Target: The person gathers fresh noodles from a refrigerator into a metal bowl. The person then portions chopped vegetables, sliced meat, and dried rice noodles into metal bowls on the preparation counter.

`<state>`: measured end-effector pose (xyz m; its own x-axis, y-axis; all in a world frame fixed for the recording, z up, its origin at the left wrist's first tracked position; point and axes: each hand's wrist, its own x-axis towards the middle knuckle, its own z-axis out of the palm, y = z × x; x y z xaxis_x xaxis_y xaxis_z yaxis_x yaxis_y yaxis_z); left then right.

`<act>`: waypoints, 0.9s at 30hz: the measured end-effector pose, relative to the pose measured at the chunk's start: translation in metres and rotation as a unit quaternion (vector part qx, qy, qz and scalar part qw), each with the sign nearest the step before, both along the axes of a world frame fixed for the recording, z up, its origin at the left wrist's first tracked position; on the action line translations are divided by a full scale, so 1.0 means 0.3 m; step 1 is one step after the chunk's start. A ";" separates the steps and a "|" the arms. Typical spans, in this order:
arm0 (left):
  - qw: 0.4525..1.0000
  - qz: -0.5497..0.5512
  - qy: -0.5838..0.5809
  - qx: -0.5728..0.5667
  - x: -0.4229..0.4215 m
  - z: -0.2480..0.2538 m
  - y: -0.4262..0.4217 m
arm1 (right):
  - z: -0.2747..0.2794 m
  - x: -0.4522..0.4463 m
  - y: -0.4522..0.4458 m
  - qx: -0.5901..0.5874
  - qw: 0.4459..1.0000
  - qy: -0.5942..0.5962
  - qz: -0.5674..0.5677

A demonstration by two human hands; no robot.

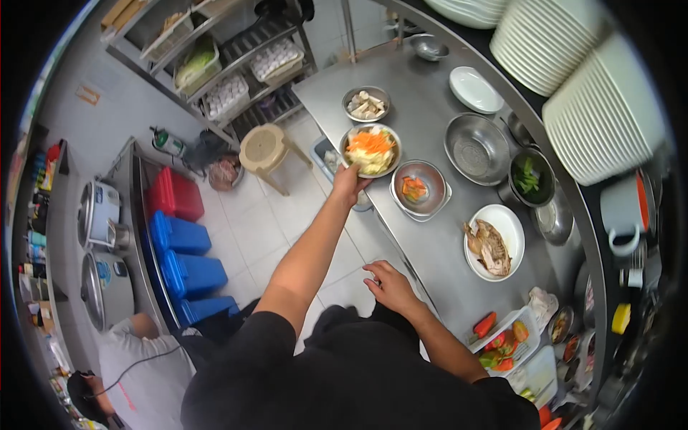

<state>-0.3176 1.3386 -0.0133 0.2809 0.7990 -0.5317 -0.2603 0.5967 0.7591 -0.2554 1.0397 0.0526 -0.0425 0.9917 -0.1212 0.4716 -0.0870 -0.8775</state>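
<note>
My left hand (349, 183) grips the near rim of a metal bowl (393, 163) at the counter's left edge. Shredded carrot (371, 141) and a pale yellow mash-like food (373, 162) fill it. Just behind stands a metal bowl of pale chopped pieces (367, 106), perhaps mushrooms. To the right, another metal bowl (430, 179) with orange and green pieces sits on a white dish (443, 208). My right hand (393, 285) is in front of the counter edge, fingers loosely bent and apart, holding nothing.
On the steel counter (423, 93) are a plate with a cooked piece of meat or fish (491, 247), a large metal bowl (476, 147) and a tub of peppers (527, 347). White plates (602, 111) are stacked right. A stool (266, 145) stands left; a person in grey (143, 365) is lower left.
</note>
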 end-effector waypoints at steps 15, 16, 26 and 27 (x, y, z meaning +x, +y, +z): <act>0.933 -0.284 -0.221 0.031 0.085 -0.067 0.299 | -0.431 -0.210 0.492 -0.188 0.976 -0.058 0.096; 0.922 -0.283 -0.262 0.037 0.016 -0.084 0.300 | -0.495 -0.251 0.560 -0.153 0.982 -0.070 0.086; 0.965 -0.067 0.156 -0.198 -1.099 -0.964 0.339 | -1.428 -0.499 1.169 -0.352 0.831 0.266 -0.339; 0.960 -0.072 0.170 -0.209 -1.206 -1.023 0.322 | -1.546 -0.458 1.234 -0.326 0.793 0.327 -0.398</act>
<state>-0.6793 1.4352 -0.3203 0.1254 0.4626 -0.8776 0.0677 0.8786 0.4728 -0.3928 1.4099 -0.4111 0.2998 0.4715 -0.8294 -0.4979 -0.6642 -0.5576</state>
